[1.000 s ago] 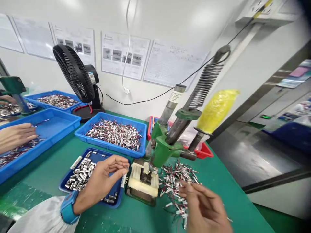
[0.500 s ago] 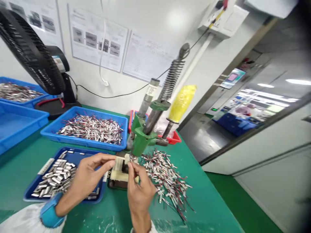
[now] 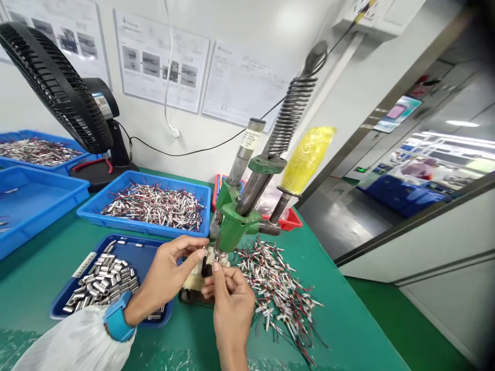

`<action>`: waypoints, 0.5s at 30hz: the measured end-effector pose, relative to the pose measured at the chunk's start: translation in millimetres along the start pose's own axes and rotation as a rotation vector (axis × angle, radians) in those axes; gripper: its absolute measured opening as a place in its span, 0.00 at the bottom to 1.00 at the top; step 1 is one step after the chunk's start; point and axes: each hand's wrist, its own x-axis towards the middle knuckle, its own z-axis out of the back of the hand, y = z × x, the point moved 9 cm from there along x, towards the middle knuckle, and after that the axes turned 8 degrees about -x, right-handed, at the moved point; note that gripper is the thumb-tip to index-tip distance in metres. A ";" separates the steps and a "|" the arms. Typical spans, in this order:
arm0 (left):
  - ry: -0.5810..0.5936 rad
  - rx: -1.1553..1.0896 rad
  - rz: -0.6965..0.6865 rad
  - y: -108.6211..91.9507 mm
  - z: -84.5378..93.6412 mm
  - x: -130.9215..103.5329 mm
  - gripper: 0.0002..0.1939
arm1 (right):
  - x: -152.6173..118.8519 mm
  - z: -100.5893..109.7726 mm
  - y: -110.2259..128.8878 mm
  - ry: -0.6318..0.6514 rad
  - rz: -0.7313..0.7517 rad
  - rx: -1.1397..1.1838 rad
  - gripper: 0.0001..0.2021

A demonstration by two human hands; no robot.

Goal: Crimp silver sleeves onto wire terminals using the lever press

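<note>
The right hand has come over from the wire pile, now right of its fingers, to the press. The left hand has moved in beside it, fingers pinching what looks like a small metal piece at their tips. The right fingertips draw together below the press; whether they grip anything, I cannot tell. Both hands' work now seems gathered there, metal tubes lying left of the fingers.

Hands: two
Press: one
Fan: one
Dark-blue tray: one
Metal sleeves: too heaped to count
</note>
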 end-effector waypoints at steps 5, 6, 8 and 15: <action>0.072 0.051 -0.013 -1.3 -12.3 9.3 0.20 | 1.8 -3.1 -23.2 0.119 -0.191 0.064 0.26; 0.094 0.066 -0.012 -1.5 -15.6 11.5 0.21 | 3.3 -2.5 -25.1 0.133 -0.192 0.041 0.27; 0.144 0.105 -0.010 -3.1 -23.2 15.4 0.23 | 6.4 -0.7 -28.4 0.147 -0.180 -0.003 0.28; 0.264 0.401 -0.157 -29.4 -44.6 16.0 0.12 | 9.3 -1.5 -29.5 0.145 -0.143 -0.027 0.28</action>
